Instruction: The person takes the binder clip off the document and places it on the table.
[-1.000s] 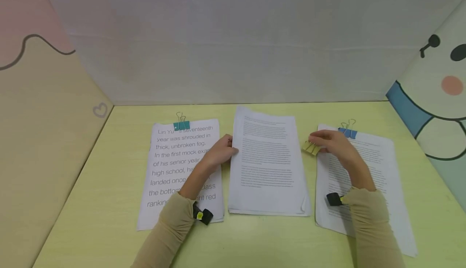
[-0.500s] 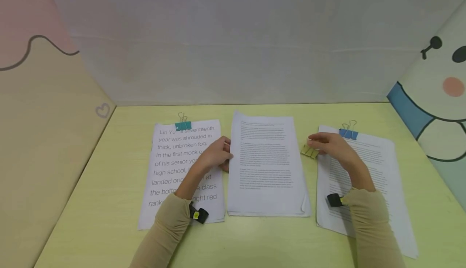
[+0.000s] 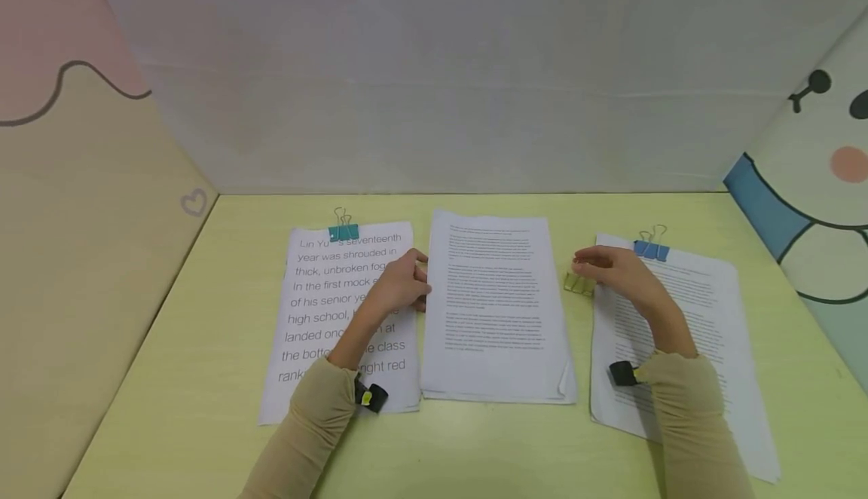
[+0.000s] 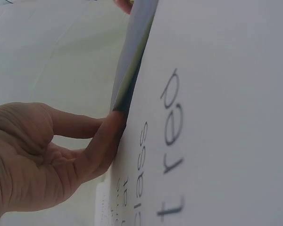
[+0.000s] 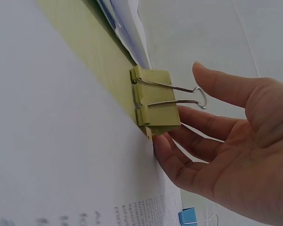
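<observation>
Teal clip holding left papers | left hand half-spread, touching middle papers | right hand half-spread, fingers touching yellow clip

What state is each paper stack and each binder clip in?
Left stack: clipped at top.
Middle stack: unclipped, lower right corner curled.
Right stack: clipped at top.
Teal clip: clamped on the left stack.
Blue clip: clamped on the right stack.
Yellow clip: off the middle stack, no paper seen in its mouth.
</observation>
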